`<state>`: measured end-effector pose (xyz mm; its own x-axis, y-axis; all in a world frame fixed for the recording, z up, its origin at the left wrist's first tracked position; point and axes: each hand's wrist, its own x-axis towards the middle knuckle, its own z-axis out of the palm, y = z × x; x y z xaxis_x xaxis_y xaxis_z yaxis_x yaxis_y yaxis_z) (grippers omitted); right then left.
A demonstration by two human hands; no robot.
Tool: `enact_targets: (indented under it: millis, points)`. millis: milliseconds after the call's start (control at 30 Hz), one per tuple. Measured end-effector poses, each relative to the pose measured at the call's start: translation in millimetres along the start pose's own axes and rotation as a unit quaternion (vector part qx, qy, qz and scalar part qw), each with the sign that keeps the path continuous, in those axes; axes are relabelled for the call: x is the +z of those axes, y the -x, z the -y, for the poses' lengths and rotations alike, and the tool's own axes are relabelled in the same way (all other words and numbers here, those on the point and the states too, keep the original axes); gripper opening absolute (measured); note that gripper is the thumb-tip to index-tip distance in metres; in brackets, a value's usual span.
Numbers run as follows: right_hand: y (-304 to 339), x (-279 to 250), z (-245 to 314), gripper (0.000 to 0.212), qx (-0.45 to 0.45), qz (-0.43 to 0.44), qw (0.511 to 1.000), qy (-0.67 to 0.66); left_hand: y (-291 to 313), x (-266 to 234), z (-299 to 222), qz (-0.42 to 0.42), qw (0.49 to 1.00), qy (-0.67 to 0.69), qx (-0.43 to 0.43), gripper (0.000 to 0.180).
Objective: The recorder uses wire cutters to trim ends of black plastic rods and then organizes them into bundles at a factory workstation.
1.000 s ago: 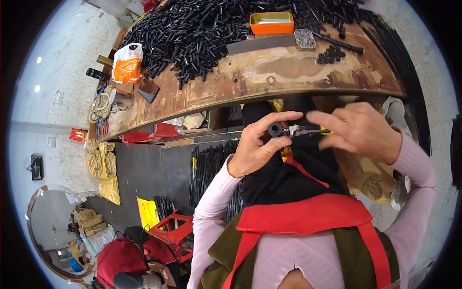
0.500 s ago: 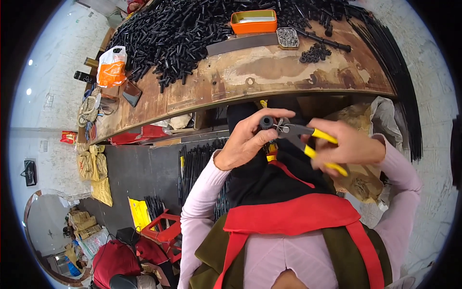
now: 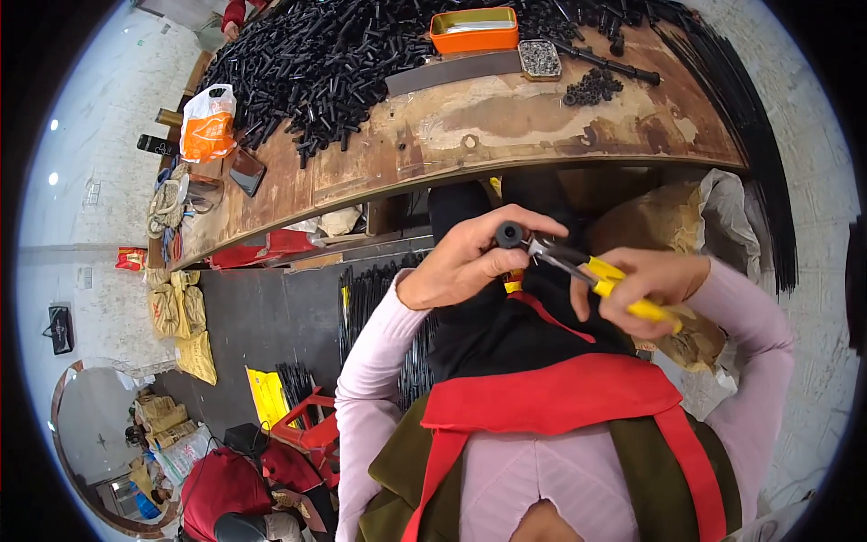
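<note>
My left hand (image 3: 462, 260) grips a black tubular part (image 3: 509, 235), its round hollow end facing up between the thumb and index finger. My right hand (image 3: 646, 282) is wrapped round the yellow handles of a pair of pliers (image 3: 567, 258). The pliers' metal jaws lie beside the tube's end, close to my left fingertips. Whether the jaws grip something there is too small to tell. Both hands are above my lap, in front of the wooden workbench (image 3: 397, 181).
A large heap of black tubular pieces (image 3: 334, 81) covers the bench's far left. An orange box (image 3: 474, 41), a tray of small metal parts (image 3: 540, 60) and small black rings (image 3: 591, 88) stand behind. A paper sack (image 3: 664, 217) is at right. Another person's hand (image 3: 231, 31) shows at the top left.
The pliers' handles have come closer together, and my right hand has turned and moved slightly right. The black tube has shifted a little right. The other person's hand has come into view.
</note>
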<state>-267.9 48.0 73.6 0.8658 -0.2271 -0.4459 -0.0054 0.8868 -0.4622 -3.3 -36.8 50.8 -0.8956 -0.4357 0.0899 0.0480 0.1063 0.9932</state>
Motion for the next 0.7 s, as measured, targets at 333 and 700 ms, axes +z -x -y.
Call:
enact_targets:
  millis: [333,700]
  points:
    - [-16.6,10.5,-14.6,0.026,-0.251,-0.361,0.713,0.546,2.8,7.3,3.4,-0.079,0.991,-0.105,0.033,0.021]
    - [-11.6,29.5,-6.4,0.021,-0.236,-0.395,0.760,0.458,-3.9,5.9,8.7,-0.079,0.996,-0.051,-0.011,0.021]
